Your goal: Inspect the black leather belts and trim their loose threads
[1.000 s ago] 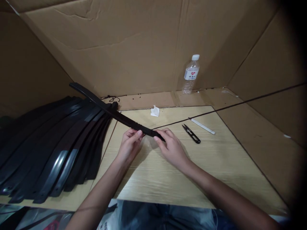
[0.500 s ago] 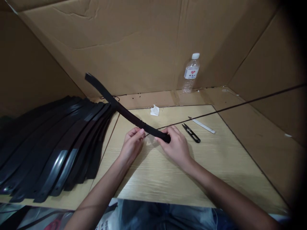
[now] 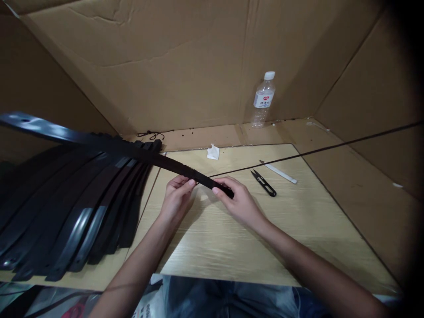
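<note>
A long curved black strip (image 3: 132, 151) slants across the head view, its near end in my right hand (image 3: 236, 194), whose fingers and thumb close round it. Some ridges, like wound cord, show on the strip near my left hand (image 3: 179, 192). That hand is closed in a pinch at the strip's lower edge, with a thin black cord (image 3: 281, 160) running to its fingertips. From there the cord passes behind the strip and stretches taut to the right edge of the view. What exactly lies between the left fingertips is partly hidden.
Several similar black strips (image 3: 66, 212) lie fanned at the left. Thread snips (image 3: 264, 183) and a pale narrow blade-like tool (image 3: 280, 172) rest right of my hands. A white scrap (image 3: 213, 152) and a plastic bottle (image 3: 263, 100) stand further back, before cardboard walls (image 3: 185, 66).
The strip has turned in my hands: its far end has swung left and toward me, now showing its shiny face over the pile. Both hands have shifted slightly left.
</note>
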Tool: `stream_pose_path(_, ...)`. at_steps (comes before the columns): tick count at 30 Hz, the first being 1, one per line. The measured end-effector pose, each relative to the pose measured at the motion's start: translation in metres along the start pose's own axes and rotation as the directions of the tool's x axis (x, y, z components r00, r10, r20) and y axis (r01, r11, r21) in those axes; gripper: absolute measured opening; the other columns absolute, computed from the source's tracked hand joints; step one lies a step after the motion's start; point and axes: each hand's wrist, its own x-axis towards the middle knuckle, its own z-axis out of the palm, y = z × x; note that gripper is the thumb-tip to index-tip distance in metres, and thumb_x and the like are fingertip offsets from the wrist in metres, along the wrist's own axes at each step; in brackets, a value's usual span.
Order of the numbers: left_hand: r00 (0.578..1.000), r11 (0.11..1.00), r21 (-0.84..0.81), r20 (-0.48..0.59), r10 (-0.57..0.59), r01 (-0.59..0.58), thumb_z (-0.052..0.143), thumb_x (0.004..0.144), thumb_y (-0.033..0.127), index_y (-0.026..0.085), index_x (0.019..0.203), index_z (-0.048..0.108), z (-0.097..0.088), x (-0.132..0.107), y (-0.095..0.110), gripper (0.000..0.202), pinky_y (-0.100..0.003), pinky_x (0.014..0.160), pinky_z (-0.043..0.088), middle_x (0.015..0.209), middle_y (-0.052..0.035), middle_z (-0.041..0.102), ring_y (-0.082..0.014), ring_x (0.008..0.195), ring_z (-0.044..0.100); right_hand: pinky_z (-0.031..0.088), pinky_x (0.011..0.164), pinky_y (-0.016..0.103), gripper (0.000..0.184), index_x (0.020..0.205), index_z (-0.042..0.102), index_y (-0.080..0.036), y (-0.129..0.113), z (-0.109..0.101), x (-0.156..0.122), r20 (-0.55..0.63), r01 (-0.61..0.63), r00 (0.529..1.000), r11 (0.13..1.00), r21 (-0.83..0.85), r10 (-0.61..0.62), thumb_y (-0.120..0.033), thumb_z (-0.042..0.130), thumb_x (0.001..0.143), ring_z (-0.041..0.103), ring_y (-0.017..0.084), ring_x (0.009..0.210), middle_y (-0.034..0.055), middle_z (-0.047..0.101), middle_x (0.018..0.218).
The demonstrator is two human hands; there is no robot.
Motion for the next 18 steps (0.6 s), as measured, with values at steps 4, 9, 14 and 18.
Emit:
stream_pose_path(4, 1.000, 0.999, -0.032, 0.004, -0.017, 0.017, 0.080, 0.062, 0.016, 0.014, 0.066, 0.067, -0.0003, -0.0015, -0.0028, 0.014, -0.025, 0.085, 0.044, 0.072, -0.0013, 0.067, -0.0095, 0.073, 0.061, 0.045, 0.086, 0.024, 0.023, 0.103, 0.063, -0.014, 0.0003, -0.0002, -0.0002, -0.067, 0.007, 0.998, 0.999, -0.036, -0.010, -0.028, 0.056, 0.086, 0.057, 0.012, 0.097, 0.0042, 0.061, 0.103)
stream_pose_path(9, 1.000, 0.999, -0.032, 0.005, -0.018, 0.018, 0.078, 0.066, 0.018, 0.015, 0.065, 0.066, -0.0019, -0.0037, -0.0047, 0.012, -0.025, 0.082, 0.044, 0.071, -0.0008, 0.066, -0.0089, 0.071, 0.060, 0.045, 0.082, 0.023, 0.022, 0.102, 0.063, -0.016, 0.0012, -0.0012, -0.0013, -0.094, 0.048, 0.994, 0.986, -0.157, -0.063, -0.028, 0.058, 0.084, 0.057, 0.011, 0.092, 0.0037, 0.060, 0.100)
stream_pose_path(14, 0.999, 0.999, -0.020, -0.022, -0.045, 0.044, 0.080, 0.063, 0.016, 0.016, 0.069, 0.069, 0.0020, -0.0066, -0.0052, 0.013, -0.021, 0.074, 0.044, 0.069, -0.0001, 0.065, -0.0079, 0.069, 0.058, 0.042, 0.072, 0.022, 0.016, 0.086, 0.059, -0.013, 0.0036, -0.0039, -0.0014, -0.141, 0.083, 0.981, 0.940, -0.331, -0.137, -0.029, 0.058, 0.083, 0.055, 0.013, 0.082, 0.0054, 0.058, 0.089)
stream_pose_path(18, 0.998, 0.999, -0.005, -0.049, -0.042, 0.042, 0.083, 0.057, 0.017, 0.015, 0.068, 0.070, 0.0077, -0.0087, -0.0055, 0.017, -0.021, 0.076, 0.045, 0.073, -0.0009, 0.067, -0.0087, 0.071, 0.059, 0.038, 0.071, 0.022, 0.008, 0.083, 0.052, -0.013, 0.0022, -0.0052, -0.0023, -0.088, 0.129, 0.979, 0.891, -0.435, -0.185, -0.021, 0.049, 0.085, 0.053, 0.012, 0.079, 0.0046, 0.056, 0.088)
